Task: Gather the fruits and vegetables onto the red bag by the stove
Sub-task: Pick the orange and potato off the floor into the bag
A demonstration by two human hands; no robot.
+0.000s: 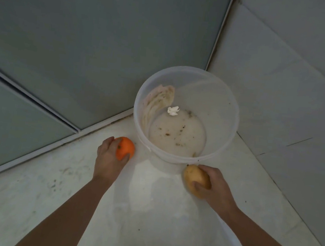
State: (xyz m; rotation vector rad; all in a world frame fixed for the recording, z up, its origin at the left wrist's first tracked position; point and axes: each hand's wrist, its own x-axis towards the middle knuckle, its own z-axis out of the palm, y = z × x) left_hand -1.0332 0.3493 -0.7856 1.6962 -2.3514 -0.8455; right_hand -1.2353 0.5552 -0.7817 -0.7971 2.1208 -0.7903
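An orange (126,147) rests on the pale floor just left of a bucket, and my left hand (109,157) is wrapped around its left side with thumb and fingers closed on it. A tan potato (195,178) lies to the right, below the bucket's front rim. My right hand (213,186) grips the potato from the right side. Neither the red bag nor the stove appears in this view.
A translucent white bucket (146,100) stands in the corner, holding a crumpled white scrap (172,110) and dirt stains. Frosted glass panels (85,43) with a metal frame close off the left and back. A tiled wall (293,87) rises on the right.
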